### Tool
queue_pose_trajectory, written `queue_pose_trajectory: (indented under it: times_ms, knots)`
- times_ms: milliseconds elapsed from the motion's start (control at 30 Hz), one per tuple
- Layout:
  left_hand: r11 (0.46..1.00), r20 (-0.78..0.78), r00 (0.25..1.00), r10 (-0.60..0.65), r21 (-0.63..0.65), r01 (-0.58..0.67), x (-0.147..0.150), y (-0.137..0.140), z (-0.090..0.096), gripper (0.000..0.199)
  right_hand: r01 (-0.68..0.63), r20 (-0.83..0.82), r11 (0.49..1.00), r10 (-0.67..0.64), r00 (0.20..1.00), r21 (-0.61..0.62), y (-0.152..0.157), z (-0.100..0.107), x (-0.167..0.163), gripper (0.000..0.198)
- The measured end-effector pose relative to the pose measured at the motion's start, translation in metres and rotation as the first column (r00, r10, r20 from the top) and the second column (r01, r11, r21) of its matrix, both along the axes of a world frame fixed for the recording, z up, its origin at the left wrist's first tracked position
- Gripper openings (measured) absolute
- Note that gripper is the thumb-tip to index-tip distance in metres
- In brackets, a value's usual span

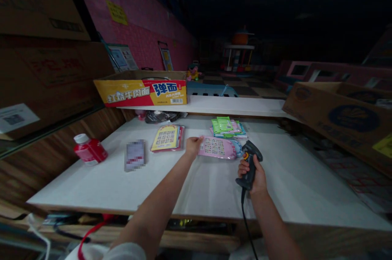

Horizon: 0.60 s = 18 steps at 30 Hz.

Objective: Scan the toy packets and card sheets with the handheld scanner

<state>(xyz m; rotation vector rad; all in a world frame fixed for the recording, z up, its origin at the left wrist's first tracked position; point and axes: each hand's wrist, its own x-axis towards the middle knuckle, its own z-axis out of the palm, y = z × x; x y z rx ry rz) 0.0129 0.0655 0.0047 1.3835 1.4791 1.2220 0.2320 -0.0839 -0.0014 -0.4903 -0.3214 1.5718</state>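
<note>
My left hand point(194, 146) pinches the left end of a pink packet point(218, 148) covered with small printed squares, just above the white table. A light-blue packet edge point(237, 147) shows behind its right end. In my right hand point(259, 174) is a black barcode scanner point(251, 164), its fingers wrapped round the handle and its head near the packet's right end. The scanner's cable point(244, 215) hangs down over the table's front edge. Behind the pink packet lies a pile of green and pink packets point(226, 126). Left of my left hand sits a stack of yellow and red cards point(168, 138).
A red bottle with a white cap point(90, 150) and a blurred flat rectangle point(135, 155) are on the table's point(116, 188) left side. A yellow-red noodle carton point(143, 91) stands on the back ledge point(235, 105). Brown cartons point(346, 117) stand at right, with more boxes point(49, 76) at left.
</note>
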Motion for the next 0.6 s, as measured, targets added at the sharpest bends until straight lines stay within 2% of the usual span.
queue_pose_trajectory:
  times_ms: [100, 133, 200, 267, 300, 467, 600]
  knots:
    - [0.997, -0.172, 0.985, 0.031, 0.082, -0.017, 0.006, -0.002, -0.003, 0.025, 0.003, 0.007, 1.000, -0.003, 1.000, -0.008, 0.002, -0.002, 0.000, 0.034]
    - [0.990, -0.262, 0.965, 0.015, 0.142, 0.023, 0.006, -0.006, -0.005, 0.030, -0.001, 0.018, 1.000, 0.001, 1.000, -0.013, 0.003, -0.002, 0.000, 0.034]
    - [0.956, -0.461, 0.885, -0.056, 0.232, 0.182, 0.005, -0.019, -0.008, 0.047, -0.014, 0.023, 0.999, 0.014, 1.000, -0.029, 0.005, -0.003, 0.000, 0.033]
    - [0.923, -0.601, 0.790, -0.124, 0.222, 0.314, 0.009, -0.032, -0.011, 0.051, -0.023, -0.010, 0.999, 0.022, 1.000, -0.049, 0.006, -0.004, 0.000, 0.031]
    - [0.924, -0.641, 0.757, -0.127, 0.202, 0.326, 0.012, -0.038, -0.012, 0.048, -0.022, -0.032, 0.998, 0.020, 0.999, -0.058, 0.007, -0.004, 0.000, 0.030]
    - [0.970, -0.741, 0.672, 0.006, 0.167, 0.175, 0.038, -0.052, -0.008, 0.040, -0.025, -0.081, 0.998, 0.020, 0.996, -0.063, 0.007, -0.002, 0.000, 0.030]
    - [0.971, -0.737, 0.676, 0.000, 0.163, 0.178, 0.040, -0.056, -0.003, 0.041, -0.039, -0.052, 0.998, 0.037, 0.998, -0.052, 0.005, -0.001, -0.001, 0.027]
